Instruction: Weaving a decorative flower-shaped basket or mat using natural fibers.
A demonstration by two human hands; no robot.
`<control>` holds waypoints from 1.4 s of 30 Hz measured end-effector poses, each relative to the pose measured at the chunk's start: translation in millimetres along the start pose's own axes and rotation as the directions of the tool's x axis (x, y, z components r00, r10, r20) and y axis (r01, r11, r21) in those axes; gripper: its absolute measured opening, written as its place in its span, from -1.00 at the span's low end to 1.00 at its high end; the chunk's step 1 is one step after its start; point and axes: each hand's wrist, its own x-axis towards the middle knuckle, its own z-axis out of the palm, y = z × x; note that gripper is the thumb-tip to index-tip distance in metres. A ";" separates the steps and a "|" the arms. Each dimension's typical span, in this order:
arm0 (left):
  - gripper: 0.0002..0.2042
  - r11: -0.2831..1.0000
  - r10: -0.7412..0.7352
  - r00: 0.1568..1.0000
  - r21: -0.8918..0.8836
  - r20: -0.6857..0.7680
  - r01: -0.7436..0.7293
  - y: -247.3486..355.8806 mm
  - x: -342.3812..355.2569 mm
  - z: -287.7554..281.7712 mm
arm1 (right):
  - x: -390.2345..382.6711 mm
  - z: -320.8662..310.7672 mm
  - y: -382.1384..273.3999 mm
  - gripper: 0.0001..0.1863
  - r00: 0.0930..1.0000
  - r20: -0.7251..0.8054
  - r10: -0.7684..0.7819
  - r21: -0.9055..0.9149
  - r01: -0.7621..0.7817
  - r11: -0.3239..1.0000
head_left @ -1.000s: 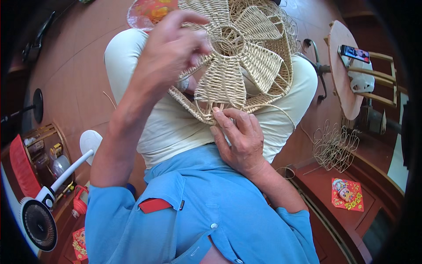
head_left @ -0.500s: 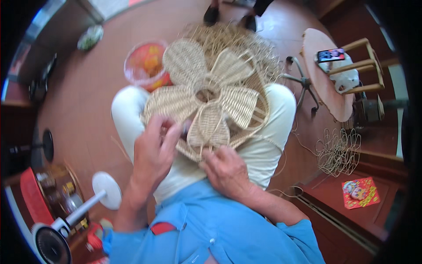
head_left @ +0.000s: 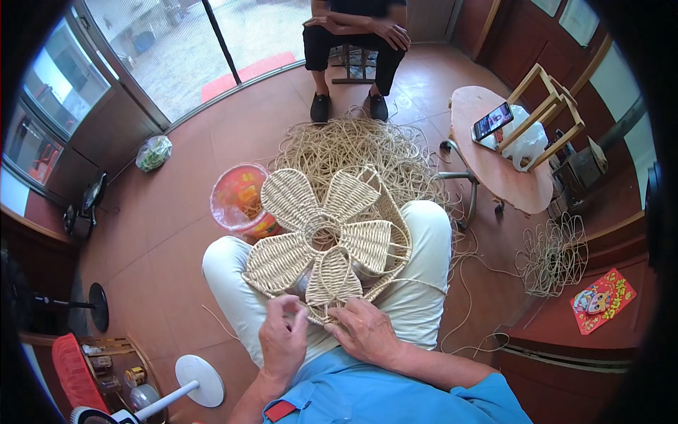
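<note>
A woven flower-shaped piece point(head_left: 291, 258) of pale straw-coloured cord lies across my lap, with broad petals round a central hole and a rim behind them. My right hand point(head_left: 364, 331) grips its near edge, below the smallest petal, fingertips pressed against the weave. Just to the left, my left hand point(head_left: 284, 339) is by the same edge with thumb and fingers curled together in a pinch. Whatever lies between those fingertips is too small to make out. A strand of cord point(head_left: 422, 284) runs from the piece over my right thigh.
Beyond my knees lies a big heap of loose cord point(head_left: 335, 145), beside a red bucket point(head_left: 236, 191). A seated person's feet point(head_left: 320, 108) are behind it. On the right stand a table point(head_left: 466, 113) with a phone point(head_left: 493, 121) and a cord coil point(head_left: 554, 254); a white stand point(head_left: 201, 380) is lower left.
The view has tilted up, bringing the seated person and doorway into sight. My left hand has come down and inward, nearer my right hand, which stays on the edge.
</note>
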 end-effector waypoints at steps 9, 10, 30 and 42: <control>-0.31 0.954 0.197 0.941 0.168 0.274 -0.248 5.0 -5.6 14.9 | 7.7 -8.8 -0.5 -0.59 0.927 0.311 0.208 0.097 -0.249 0.964; -0.29 0.945 0.202 0.938 0.194 0.284 -0.262 5.5 -4.9 15.7 | 7.2 -8.8 -1.0 -0.56 0.910 0.341 0.236 0.129 -0.294 0.947; -0.15 0.973 0.110 0.972 0.177 0.207 -0.147 1.4 -0.8 29.0 | 10.7 -15.7 11.6 -0.47 0.837 0.495 0.232 0.245 -0.391 0.887; -0.51 0.462 -0.274 0.843 -0.705 0.463 0.538 -1.7 -7.5 8.0 | -2.1 -0.2 -4.1 -0.71 1.000 -0.004 -0.006 -0.005 0.006 1.000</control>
